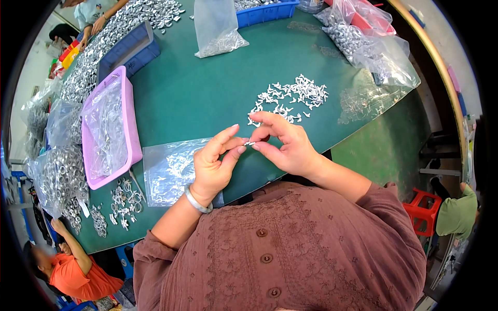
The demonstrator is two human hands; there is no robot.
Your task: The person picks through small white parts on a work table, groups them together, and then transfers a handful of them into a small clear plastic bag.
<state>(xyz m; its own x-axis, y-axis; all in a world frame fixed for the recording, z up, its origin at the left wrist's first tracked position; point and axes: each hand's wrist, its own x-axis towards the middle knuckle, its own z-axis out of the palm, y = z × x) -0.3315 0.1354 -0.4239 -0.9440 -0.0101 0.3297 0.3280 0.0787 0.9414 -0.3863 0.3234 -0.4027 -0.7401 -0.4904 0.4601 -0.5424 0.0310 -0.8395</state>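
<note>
- While the left hand [215, 163] and the right hand [291, 142] met almost fingertip to fingertip over the green table [181, 93], a small silvery piece [250, 143] lay between them.
- Left hand: thumb and forefinger pinched one end of the piece; a pale bracelet [198, 199] circled the wrist.
- Right hand: thumb and forefinger pinched the other end; the exact shape of the piece was too small to tell.
- Just beyond the right hand, a loose pile of small branching pieces [311, 93], silvery white, was spread on the tabletop.
- Left of the left hand and partly below its wrist, a flat clear bag [168, 168] with small pieces showing through it lay on the table.
- Farther left stood a lilac basket [136, 140] lined with clear plastic; on its near side lay loose metal rings [124, 202], and past it a bulging bag of rings [63, 168].
- Well beyond the left hand were a dark blue bin [142, 63] and a long heap of silvery parts [148, 13].
- Straight ahead of the hands, a translucent bag [218, 26] stood before a blue tray [267, 14].
- Far beyond the right hand, filled clear bags [350, 44] rested near the table's edge.
- Behind and left of the left hand, a co-worker in orange [83, 277] reached toward the table.
</note>
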